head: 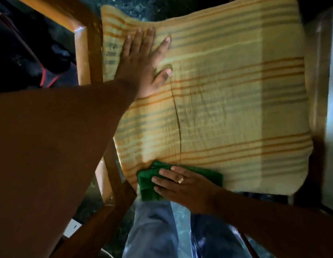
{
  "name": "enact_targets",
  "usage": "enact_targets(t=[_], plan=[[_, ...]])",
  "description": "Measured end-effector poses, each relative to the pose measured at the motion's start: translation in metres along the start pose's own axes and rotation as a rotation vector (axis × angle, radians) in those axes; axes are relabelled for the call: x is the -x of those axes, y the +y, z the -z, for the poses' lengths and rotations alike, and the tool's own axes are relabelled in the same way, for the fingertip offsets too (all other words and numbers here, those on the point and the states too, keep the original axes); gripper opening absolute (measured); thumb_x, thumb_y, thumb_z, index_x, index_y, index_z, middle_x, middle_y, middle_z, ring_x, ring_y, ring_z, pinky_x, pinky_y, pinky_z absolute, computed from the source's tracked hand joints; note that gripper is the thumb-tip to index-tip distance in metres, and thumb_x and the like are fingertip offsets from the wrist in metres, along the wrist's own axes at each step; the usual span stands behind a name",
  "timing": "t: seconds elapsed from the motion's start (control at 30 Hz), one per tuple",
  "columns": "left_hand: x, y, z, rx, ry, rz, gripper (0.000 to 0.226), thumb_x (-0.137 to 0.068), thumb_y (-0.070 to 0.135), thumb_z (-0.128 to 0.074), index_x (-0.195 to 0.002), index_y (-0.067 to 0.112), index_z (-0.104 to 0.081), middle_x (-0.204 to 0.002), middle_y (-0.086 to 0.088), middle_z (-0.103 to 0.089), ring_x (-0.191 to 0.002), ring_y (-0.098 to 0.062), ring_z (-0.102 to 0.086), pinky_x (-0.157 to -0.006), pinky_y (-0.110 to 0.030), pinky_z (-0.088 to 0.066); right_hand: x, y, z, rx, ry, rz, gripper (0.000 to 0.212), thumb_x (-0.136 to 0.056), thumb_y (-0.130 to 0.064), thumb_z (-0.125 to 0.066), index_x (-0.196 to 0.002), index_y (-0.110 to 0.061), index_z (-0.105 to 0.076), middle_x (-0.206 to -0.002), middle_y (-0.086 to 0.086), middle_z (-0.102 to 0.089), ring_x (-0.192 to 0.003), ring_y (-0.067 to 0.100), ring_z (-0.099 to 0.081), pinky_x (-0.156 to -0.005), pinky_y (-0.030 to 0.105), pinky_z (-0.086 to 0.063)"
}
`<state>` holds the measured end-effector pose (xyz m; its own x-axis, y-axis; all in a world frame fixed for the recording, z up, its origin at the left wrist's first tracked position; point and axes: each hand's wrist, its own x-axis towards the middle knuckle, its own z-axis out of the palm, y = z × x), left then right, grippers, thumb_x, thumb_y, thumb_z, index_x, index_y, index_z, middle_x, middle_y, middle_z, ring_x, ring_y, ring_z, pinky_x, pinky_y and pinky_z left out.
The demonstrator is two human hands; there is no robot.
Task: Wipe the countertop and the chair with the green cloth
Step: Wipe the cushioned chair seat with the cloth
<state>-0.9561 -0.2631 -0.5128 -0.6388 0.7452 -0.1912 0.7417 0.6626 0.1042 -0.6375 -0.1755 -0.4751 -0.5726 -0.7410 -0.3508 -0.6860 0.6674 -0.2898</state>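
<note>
A chair with an orange wooden frame (81, 53) carries a yellow striped seat cushion (227, 108). My left hand (143, 60) lies flat on the cushion's far left part, fingers spread, holding nothing. My right hand (182, 189) presses the folded green cloth (149, 181) against the cushion's near edge, fingers laid over it. The cloth hangs partly over that edge. No countertop is in view.
A dark bag with red trim (31, 58) lies left of the chair frame. My legs in blue jeans (158, 229) stand just below the cushion's near edge. A pale metallic surface (331, 90) runs along the right side. The floor is dark and speckled.
</note>
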Motion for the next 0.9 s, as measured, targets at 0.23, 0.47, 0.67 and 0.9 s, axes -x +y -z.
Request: enact_targets(t=[0.23,0.47,0.67,0.9], plan=[[0.003,0.005,0.001,0.003,0.016,0.032,0.075,-0.096,0.062,-0.026,-0.161,0.029,-0.005,-0.168,-0.018,-0.007,-0.154,-0.042,-0.008,-0.123,-0.057,-0.003,0.021,0.175,0.051,0.000,0.210,-0.733,0.055,-0.100,-0.020,-0.039,-0.153,-0.025,-0.027,-0.160,0.010,-0.023,-0.143,0.035,-0.027,-0.112,0.054,-0.032],[0.000,0.003,0.001,0.010,0.000,0.020,0.076,-0.095,0.062,-0.026,-0.160,0.030,-0.004,-0.168,-0.018,-0.005,-0.154,-0.041,-0.006,-0.123,-0.056,-0.001,0.003,0.208,0.071,-0.163,0.427,-1.097,0.053,-0.097,-0.017,-0.039,-0.149,-0.012,-0.032,-0.157,0.019,-0.029,-0.141,0.044,-0.030,-0.110,0.059,-0.031],[0.002,0.005,0.003,0.022,-0.019,0.029,0.074,-0.096,0.058,-0.026,-0.161,0.030,-0.007,-0.168,-0.017,-0.006,-0.154,-0.039,-0.006,-0.123,-0.056,-0.002,-0.023,0.009,0.011,-0.183,0.191,-0.413,0.054,-0.092,-0.019,-0.031,-0.144,-0.017,-0.042,-0.155,0.010,-0.037,-0.142,0.034,-0.033,-0.114,0.051,-0.026],[0.002,0.011,0.007,-0.009,-0.029,0.053,0.076,-0.094,0.058,-0.026,-0.161,0.026,-0.009,-0.168,-0.018,-0.010,-0.154,-0.040,-0.010,-0.123,-0.056,-0.004,0.029,0.203,0.043,0.026,0.258,-0.718,0.051,-0.094,-0.018,-0.037,-0.144,-0.016,-0.043,-0.154,0.015,-0.036,-0.139,0.042,-0.034,-0.109,0.058,-0.029]])
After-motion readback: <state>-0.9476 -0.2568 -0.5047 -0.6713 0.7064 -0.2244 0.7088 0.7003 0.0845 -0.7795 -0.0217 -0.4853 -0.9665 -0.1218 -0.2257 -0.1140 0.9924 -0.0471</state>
